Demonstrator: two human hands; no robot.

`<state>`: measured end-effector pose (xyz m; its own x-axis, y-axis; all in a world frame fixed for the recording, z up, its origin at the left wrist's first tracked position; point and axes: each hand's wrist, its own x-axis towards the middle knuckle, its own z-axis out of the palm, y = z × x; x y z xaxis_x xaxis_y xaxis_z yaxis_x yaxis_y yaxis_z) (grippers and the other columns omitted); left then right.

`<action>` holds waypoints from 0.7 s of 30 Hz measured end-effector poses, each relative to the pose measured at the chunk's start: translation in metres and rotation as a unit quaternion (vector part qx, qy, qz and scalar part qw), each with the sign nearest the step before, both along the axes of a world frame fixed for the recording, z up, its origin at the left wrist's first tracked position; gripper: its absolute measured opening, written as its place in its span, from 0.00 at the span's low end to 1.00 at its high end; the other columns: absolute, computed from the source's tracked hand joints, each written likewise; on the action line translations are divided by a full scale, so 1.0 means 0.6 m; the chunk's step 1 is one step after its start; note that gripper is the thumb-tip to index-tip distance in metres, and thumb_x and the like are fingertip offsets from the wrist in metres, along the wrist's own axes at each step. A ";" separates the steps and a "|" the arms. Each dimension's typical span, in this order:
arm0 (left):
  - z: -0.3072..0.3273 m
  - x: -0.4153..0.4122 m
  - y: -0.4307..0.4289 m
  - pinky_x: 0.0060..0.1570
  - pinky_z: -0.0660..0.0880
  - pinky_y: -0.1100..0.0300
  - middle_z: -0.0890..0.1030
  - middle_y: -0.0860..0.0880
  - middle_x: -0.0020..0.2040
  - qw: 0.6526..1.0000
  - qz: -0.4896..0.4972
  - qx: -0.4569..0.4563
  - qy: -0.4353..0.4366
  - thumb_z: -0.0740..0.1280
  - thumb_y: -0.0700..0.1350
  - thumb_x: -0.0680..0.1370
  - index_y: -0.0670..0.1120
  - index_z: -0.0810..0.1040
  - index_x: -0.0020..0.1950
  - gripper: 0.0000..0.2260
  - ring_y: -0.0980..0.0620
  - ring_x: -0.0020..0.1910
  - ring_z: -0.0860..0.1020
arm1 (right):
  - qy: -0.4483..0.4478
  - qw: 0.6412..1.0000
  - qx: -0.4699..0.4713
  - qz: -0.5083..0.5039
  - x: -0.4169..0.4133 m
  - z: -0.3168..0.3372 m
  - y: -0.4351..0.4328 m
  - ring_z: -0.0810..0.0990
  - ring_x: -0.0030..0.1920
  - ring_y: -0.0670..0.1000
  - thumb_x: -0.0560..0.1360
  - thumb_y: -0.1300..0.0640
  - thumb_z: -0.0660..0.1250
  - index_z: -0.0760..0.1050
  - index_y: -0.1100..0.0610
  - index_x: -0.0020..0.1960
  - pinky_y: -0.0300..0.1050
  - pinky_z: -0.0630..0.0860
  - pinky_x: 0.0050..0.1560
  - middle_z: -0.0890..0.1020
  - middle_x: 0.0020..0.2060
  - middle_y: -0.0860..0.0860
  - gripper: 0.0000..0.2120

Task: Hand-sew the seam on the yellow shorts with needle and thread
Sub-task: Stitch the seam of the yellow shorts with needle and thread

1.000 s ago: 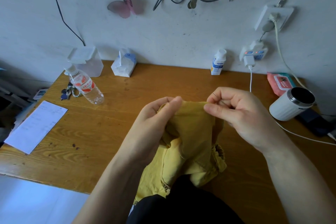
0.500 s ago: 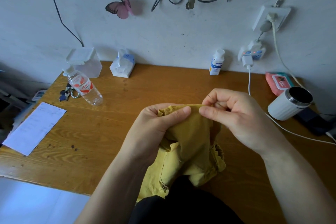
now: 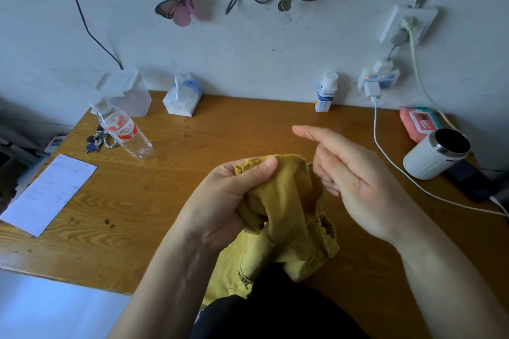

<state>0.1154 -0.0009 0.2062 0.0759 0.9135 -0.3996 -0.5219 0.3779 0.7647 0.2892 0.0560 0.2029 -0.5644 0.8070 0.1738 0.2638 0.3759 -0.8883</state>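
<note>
Left hand (image 3: pixel 234 201): fingers and thumb clamped round a bunched fold of the mustard-yellow cotton shorts (image 3: pixel 286 201), thumb pressed on top of the raised edge.

Right hand (image 3: pixel 352 173): index finger straight, pointing left; the other fingers curl in beside the fabric edge. A thin dark thread (image 3: pixel 313 137) crosses the index finger. Needle not made out, so whether this hand pinches anything cannot be told.

Shorts are held just above the brown wooden table (image 3: pixel 220 124), the lower part hanging toward the lap.

Judgement: 1 stitch is being drawn through.
- Pull in line with the seam until snug, not puckered.
- Keep the left thumb close to the stitch so the fold stays flat.
- Keep slack thread away from the white charging cable (image 3: pixel 385 151) nearby.
</note>
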 end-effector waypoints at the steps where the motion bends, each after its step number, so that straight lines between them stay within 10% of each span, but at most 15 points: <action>1: 0.000 -0.001 0.000 0.38 0.81 0.58 0.84 0.41 0.36 1.000 -0.003 -0.005 -0.012 0.70 0.43 0.66 0.38 0.84 0.40 0.09 0.48 0.35 0.83 | -0.006 1.000 0.017 -0.002 -0.001 0.001 -0.002 0.69 0.30 0.44 0.82 0.58 0.52 0.69 0.53 0.65 0.34 0.67 0.35 0.71 0.30 0.45 0.14; 7: 0.000 -0.008 0.001 0.40 0.81 0.55 0.84 0.39 0.39 0.998 -0.022 -0.036 -0.041 0.69 0.44 0.68 0.35 0.83 0.43 0.13 0.46 0.38 0.84 | 0.008 0.997 0.077 -0.020 -0.001 0.013 -0.009 0.74 0.29 0.49 0.80 0.59 0.56 0.69 0.58 0.48 0.35 0.71 0.34 0.75 0.29 0.49 0.05; 21: 0.000 -0.009 0.002 0.40 0.81 0.56 0.84 0.40 0.39 0.999 -0.025 -0.020 -0.041 0.68 0.44 0.70 0.36 0.83 0.44 0.12 0.47 0.38 0.84 | -0.041 0.985 0.164 -0.043 -0.005 0.023 -0.025 0.76 0.28 0.40 0.76 0.58 0.64 0.80 0.55 0.45 0.28 0.69 0.30 0.78 0.27 0.42 0.06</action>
<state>0.1099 0.0003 0.2060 0.1544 0.8912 -0.4264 -0.5618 0.4342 0.7042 0.2861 0.0409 0.2170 -0.5202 0.7605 0.3887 0.3732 0.6118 -0.6975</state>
